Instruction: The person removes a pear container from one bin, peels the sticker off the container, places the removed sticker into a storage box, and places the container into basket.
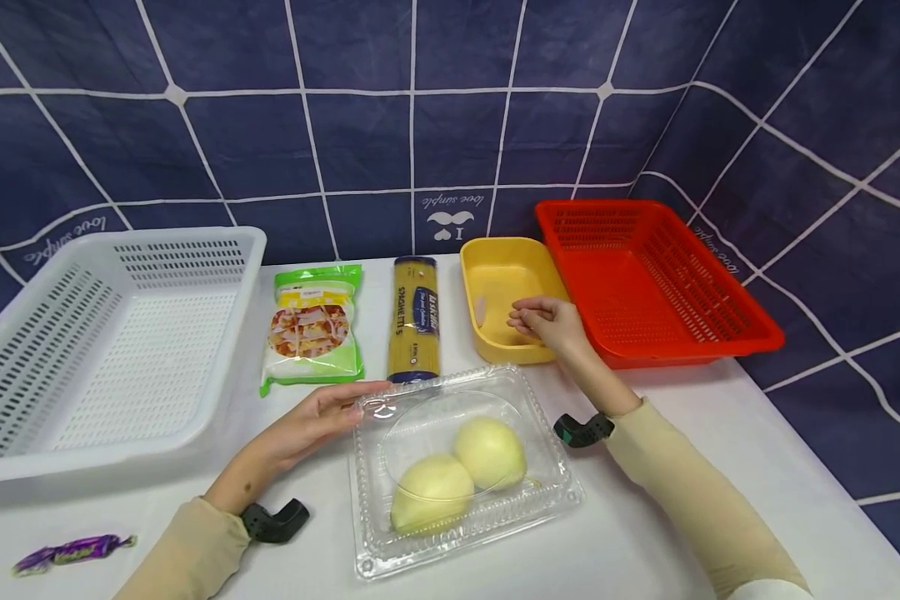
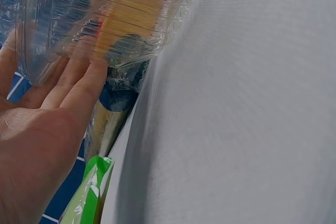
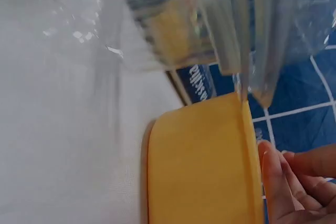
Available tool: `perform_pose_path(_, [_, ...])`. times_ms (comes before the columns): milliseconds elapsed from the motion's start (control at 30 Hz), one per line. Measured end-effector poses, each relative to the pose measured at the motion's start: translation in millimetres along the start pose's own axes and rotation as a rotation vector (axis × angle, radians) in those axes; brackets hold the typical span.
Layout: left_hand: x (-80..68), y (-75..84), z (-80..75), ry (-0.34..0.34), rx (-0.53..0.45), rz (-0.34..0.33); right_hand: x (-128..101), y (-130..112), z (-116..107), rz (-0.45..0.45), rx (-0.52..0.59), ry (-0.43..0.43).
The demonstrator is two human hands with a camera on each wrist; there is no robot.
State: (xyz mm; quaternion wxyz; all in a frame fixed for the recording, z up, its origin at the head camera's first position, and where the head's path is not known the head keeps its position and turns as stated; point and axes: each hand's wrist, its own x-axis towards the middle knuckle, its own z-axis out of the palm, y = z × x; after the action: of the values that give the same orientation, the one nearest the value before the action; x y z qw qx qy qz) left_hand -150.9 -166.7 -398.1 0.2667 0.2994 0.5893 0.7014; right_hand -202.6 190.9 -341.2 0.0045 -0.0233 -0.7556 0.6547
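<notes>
A clear plastic clamshell box (image 1: 375, 546) lies near the table's front edge with two pale yellow round fruits (image 1: 487, 450) inside. My left hand (image 1: 341, 407) rests its straight fingers against the box's far left corner; the left wrist view shows those fingers (image 2: 79, 87) flat on the clear box (image 2: 105, 14). My right hand (image 1: 532, 321) hovers over the front right corner of a small yellow tub (image 1: 498, 271), fingers loosely curled and holding nothing. In the right wrist view the fingers (image 3: 294, 182) sit just past the yellow tub (image 3: 199, 166).
A white basket (image 1: 60, 333) stands at the left and a red basket (image 1: 720, 333) at the right. A green snack bag (image 1: 313, 325) and a spaghetti pack (image 1: 416, 317) lie behind the clear box. A purple candy (image 1: 71, 552) lies front left.
</notes>
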Motion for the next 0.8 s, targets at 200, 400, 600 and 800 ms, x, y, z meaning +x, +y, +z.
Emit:
perform_pose_path(200, [0.8,-0.1,1.4,0.013,0.007,-0.011,-40.8,-4.1,-8.7,-0.151,-0.048,-0.118])
perform_pose_path(400, [-1.7,1.5,4.7,0.073,0.031,-0.03,-82.1,-6.0,-24.6,-0.243,-0.141,-0.173])
perform_pose_path(600, [-11.0,7.0,15.8,0.181,0.006,-0.098,-114.5,7.8,-41.4,-0.261,-0.27,-0.212])
perform_pose_path(800, [-32.4,11.1,30.2,0.292,-0.034,-0.196,-129.6,26.7,-47.9,-0.126,-0.233,-0.37])
